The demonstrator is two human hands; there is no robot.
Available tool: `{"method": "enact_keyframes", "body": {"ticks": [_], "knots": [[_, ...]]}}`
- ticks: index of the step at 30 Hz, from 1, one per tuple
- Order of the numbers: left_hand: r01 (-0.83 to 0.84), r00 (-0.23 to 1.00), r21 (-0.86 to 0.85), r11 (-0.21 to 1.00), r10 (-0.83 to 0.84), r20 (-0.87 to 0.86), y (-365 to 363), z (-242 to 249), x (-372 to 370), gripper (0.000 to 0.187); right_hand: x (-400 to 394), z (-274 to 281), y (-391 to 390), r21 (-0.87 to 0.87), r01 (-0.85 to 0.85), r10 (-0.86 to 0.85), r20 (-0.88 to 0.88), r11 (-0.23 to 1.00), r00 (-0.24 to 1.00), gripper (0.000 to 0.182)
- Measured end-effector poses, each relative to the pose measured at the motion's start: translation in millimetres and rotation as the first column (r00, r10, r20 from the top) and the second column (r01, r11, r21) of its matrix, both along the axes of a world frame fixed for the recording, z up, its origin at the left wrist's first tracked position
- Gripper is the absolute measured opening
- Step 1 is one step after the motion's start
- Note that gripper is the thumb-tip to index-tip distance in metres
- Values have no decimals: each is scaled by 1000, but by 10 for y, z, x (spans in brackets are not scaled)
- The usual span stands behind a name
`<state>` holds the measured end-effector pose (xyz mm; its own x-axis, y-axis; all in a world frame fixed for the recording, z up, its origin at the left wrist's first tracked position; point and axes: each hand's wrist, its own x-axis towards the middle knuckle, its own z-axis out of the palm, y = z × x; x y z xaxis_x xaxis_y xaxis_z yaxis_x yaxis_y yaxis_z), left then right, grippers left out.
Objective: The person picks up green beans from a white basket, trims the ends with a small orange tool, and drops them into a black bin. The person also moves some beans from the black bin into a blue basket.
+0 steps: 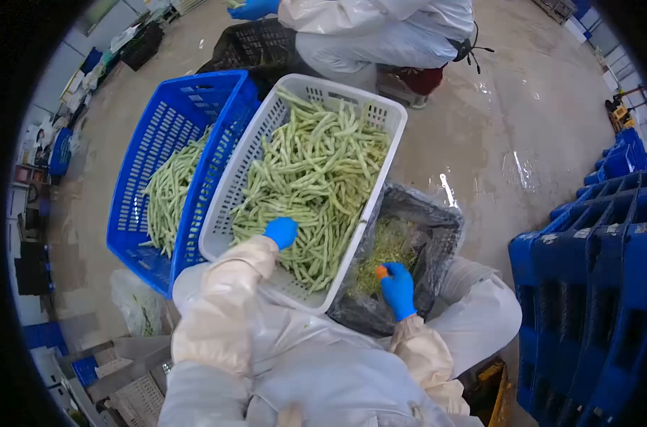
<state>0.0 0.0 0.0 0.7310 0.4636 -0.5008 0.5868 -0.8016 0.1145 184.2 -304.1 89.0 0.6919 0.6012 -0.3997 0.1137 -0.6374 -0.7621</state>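
A white crate (pixel 217 206) in front of me is heaped with green beans (pixel 316 171). My left hand (pixel 281 232), in a blue glove, is closed at the near left part of the heap, its fingertips down among the beans. My right hand (pixel 397 290), also blue-gloved, is closed around a small orange thing (pixel 382 272), and I cannot tell what kind it is. It hangs over a bin lined with a black plastic bag (pixel 437 228), which holds green bean trimmings (pixel 391 245).
A blue crate (pixel 142 178) with more beans leans close along the white crate's left side. Across from me sits a person (pixel 380 35) in white overalls and blue gloves, beside a black crate (pixel 256 46). Blue pallets (pixel 587 285) stand at right. A clear plastic bag (pixel 137 302) lies on the wet floor.
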Motion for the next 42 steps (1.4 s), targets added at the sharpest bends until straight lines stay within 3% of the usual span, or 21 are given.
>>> {"method": "enact_keyframes", "body": {"ticks": [2, 4, 11, 13, 15, 16, 19, 21, 22, 23, 24, 25, 26, 28, 29, 31, 37, 42], "knots": [[-29, 999, 24, 999, 28, 37, -317, -310, 33, 16, -99, -10, -134, 216, -45, 33, 58, 975, 998, 21], [-145, 986, 277, 950, 114, 126, -282, -497, 172, 13, -3, -48, 90, 203, -28, 26, 16, 979, 1000, 20], [-172, 977, 265, 949, 130, 169, -497, -706, 258, 19, -23, 34, 218, 173, -9, 33, -140, 985, 990, 20], [-151, 969, 238, 959, 96, 229, -491, -559, 210, 17, -45, 29, 202, 224, -58, 80, -92, 973, 992, 19], [-231, 964, 155, 961, 205, 166, -400, -445, 149, 14, -29, 27, 185, 222, -60, 80, -84, 973, 993, 19], [-244, 947, 238, 940, 179, 265, -300, -362, 111, 12, -34, 28, 168, 216, -65, 85, -82, 974, 993, 20], [-238, 953, 319, 918, 157, 258, -74, 307, 41, 14, -17, 42, 155, 289, -5, 14, -27, 957, 1000, 20], [-242, 873, 256, 936, 95, 479, -61, 794, 27, 15, 11, 138, 197, 331, 6, 5, -31, 944, 1000, 21], [-236, 875, 266, 935, 85, 476, -157, 1020, 32, 15, 16, 193, 211, 356, 17, -6, -32, 934, 999, 21], [-127, 798, 206, 970, -23, 602, -309, 1225, 87, 15, 2, 242, 233, 361, 27, -15, -36, 932, 999, 21], [-6, 687, 158, 987, -111, 718, -464, 1407, 145, 15, -15, 292, 263, 469, 122, -52, -160, 875, 986, 22], [3, 686, 160, 987, -118, 718, -606, 1590, 187, 15, -28, 345, 277, 556, 223, -71, -282, 800, 957, 23], [65, 714, 146, 987, -148, 684, -743, 1763, 225, 16, -35, 422, 276, 557, 231, -81, -281, 798, 956, 23], [143, 748, 147, 979, -204, 632, -946, 1925, 250, 17, -50, 574, 240, 648, 192, 68, -354, 737, 933, 25], [146, 744, 152, 977, -210, 634, -1015, 1985, 258, 17, -48, 578, 195, 652, 193, 66, -350, 733, 934, 25], [200, 718, 242, 950, -310, 624, -1107, 2097, 258, 17, -28, 578, 130, 626, -23, 245, -271, 779, 931, 25], [188, 757, 399, 898, -391, 523, -1214, 2253, 178, 19, -30, 735, 22, 644, -137, 414, -302, 753, 859, 22], [165, 745, 447, 879, -408, 528, -1298, 2293, 177, 22, -62, 690, 15, 654, -104, 390, -309, 750, 868, 19]]}}
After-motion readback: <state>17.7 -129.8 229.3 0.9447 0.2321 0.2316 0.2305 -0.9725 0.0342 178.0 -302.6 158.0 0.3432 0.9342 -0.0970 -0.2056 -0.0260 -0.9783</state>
